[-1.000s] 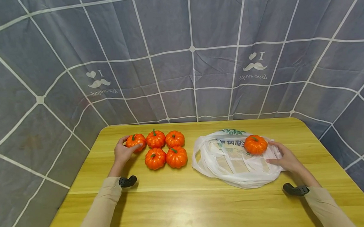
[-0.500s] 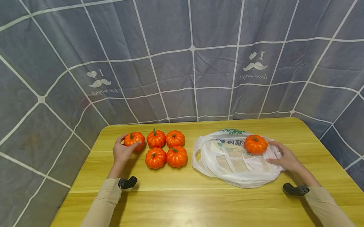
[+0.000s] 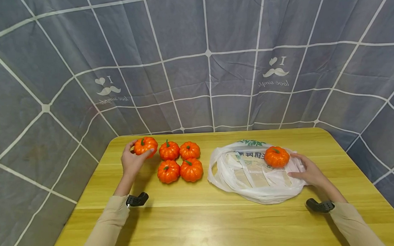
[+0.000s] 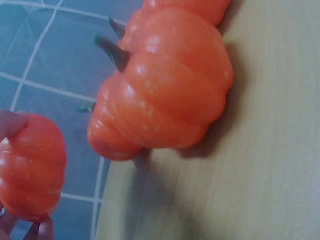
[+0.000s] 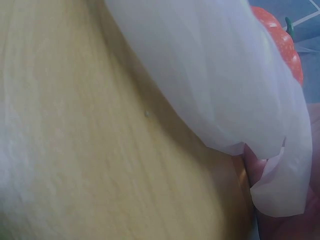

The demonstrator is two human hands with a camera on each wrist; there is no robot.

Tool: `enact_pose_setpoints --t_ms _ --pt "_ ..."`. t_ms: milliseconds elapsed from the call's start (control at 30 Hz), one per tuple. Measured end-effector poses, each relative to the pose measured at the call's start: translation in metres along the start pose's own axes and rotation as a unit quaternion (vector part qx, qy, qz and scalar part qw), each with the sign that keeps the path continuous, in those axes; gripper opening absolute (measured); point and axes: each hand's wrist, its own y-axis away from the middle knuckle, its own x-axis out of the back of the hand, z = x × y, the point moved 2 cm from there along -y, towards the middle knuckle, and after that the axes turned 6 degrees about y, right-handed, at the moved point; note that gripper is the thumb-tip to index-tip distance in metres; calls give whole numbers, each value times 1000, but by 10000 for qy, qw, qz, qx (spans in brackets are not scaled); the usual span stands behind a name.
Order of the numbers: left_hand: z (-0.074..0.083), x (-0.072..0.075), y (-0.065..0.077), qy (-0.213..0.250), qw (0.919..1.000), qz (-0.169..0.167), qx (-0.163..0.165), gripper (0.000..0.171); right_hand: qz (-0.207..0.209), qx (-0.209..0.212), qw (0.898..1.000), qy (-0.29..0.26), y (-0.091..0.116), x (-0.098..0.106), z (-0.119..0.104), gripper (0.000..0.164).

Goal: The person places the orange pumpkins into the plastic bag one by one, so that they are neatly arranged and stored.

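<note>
My left hand [image 3: 132,163] grips a small orange pumpkin [image 3: 146,145] with a green stem, thumb on its near side. In the left wrist view this pumpkin [image 4: 32,167] is raised clear of the wooden table, fingers at both ends. Beside it, several similar pumpkins stand in two short rows, among them a back one [image 3: 169,151] and a front one [image 3: 191,170]. At the right, my right hand [image 3: 311,173] holds the end of a white plastic bag [image 3: 269,195] between thumb and fingers. Another pumpkin [image 3: 276,157] sits on or in the bag near those fingertips.
The wooden table [image 3: 194,218] has rounded back corners. A grey curtain [image 3: 188,79] with white grid lines hangs behind it and along both sides. Each wrist wears a black camera mount, the left one [image 3: 137,199] close above the tabletop.
My left hand has lifted its pumpkin off the table, up and slightly away from the neighbouring pumpkins. The right hand, the bag and the other pumpkins have stayed in place.
</note>
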Motion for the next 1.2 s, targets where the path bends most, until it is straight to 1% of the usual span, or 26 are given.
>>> enact_pose_setpoints --t_ms 133,233,400,633,767,933,1200 --pt "10 -1 6 51 9998 25 -187 72 17 17 10000 -40 0 0 0 79" --pt "19 -3 11 127 9995 -21 -286 72 12 -1 10000 -59 0 0 0 79" --pt "35 -11 18 208 9988 -251 -361 73 17 -38 10000 -57 -1 0 0 80" --pt "52 -28 27 337 9969 -555 -443 73 -23 -81 10000 3 -1 0 2 82" --pt "62 -42 35 423 9950 -719 -542 70 -46 -73 10000 -15 -1 1 4 82" --pt "74 -67 43 473 9918 -940 -724 69 -68 -105 9999 -24 0 2 6 83" --pt "82 -102 58 534 9874 -1245 -815 70 -173 -202 9996 31 -2 0 5 85"
